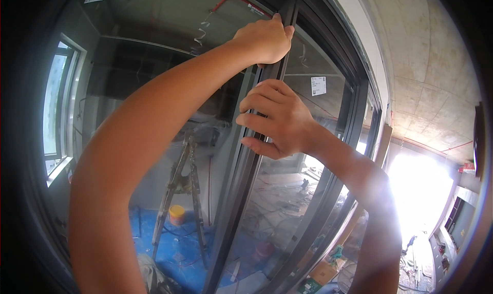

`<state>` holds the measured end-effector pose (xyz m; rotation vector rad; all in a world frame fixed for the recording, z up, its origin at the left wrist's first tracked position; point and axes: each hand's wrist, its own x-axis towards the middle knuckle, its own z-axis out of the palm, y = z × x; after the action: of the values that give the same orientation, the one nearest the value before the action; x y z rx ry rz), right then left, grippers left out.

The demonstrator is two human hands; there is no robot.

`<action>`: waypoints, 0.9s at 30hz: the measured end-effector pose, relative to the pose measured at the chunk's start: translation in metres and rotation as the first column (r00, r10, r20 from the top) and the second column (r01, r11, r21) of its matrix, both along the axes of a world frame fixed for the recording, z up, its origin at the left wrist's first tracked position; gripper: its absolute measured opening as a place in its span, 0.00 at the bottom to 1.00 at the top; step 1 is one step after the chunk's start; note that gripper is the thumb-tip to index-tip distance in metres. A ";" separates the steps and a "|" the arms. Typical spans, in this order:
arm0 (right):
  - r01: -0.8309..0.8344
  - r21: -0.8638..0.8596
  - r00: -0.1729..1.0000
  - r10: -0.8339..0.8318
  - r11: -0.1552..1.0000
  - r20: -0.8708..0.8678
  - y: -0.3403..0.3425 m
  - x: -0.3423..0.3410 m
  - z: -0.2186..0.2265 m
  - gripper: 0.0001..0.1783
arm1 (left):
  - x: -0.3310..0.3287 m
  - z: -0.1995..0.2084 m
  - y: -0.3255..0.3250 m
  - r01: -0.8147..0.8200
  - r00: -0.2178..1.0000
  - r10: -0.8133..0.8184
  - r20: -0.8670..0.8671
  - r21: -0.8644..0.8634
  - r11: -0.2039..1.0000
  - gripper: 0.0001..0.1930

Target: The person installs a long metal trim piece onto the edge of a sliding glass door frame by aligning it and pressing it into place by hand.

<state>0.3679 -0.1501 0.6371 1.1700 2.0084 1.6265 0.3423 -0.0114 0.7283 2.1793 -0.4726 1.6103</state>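
Observation:
A tall, dark-framed glass door or window panel stands close in front of me, its narrow upright frame bar [235,217] running from the top centre down to the lower middle. High on this bar, my left hand [266,41] is closed, with thumb and finger pressed against the dark profile; its other fingers are partly hidden. Just below, my right hand [281,118] curls over the same bar from the right, its fingers bent around the edge. Glass [154,88] lies left of the bar, and another pane with a white label [318,86] lies right of it.
Through the glass are a paint-splashed stepladder [169,212], a yellow bucket [176,215] and blue floor sheeting [146,232]. A window [56,104] is at far left. Cardboard boxes [324,272] sit at lower right, under a bare concrete ceiling [426,47].

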 end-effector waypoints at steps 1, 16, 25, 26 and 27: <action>0.000 0.001 1.000 0.000 1.000 0.001 0.000 0.002 0.000 0.13 | 0.002 0.002 0.000 -0.007 1.000 0.007 -0.014 0.003 1.000 0.29; 0.008 -0.041 1.000 -0.007 0.999 0.026 0.008 0.021 0.013 0.17 | 0.007 0.005 0.004 -0.092 0.994 0.086 0.062 0.097 0.991 0.34; 0.105 -0.116 0.992 -0.095 0.988 0.088 0.008 0.022 0.021 0.20 | 0.011 0.004 0.003 -0.094 0.991 0.087 0.100 0.068 0.993 0.34; 0.112 -0.118 0.990 -0.101 0.987 0.095 0.009 0.021 0.022 0.22 | 0.012 0.004 0.003 -0.095 0.991 0.088 0.100 0.061 0.994 0.34; 0.119 -0.120 0.989 -0.107 0.986 0.101 0.010 0.021 0.022 0.23 | 0.012 0.004 0.003 -0.095 0.991 0.089 0.101 0.063 0.993 0.34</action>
<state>0.3885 -0.1406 0.6590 1.1182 1.9188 1.4504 0.3542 -0.0079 0.7318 2.2078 -0.4674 1.7815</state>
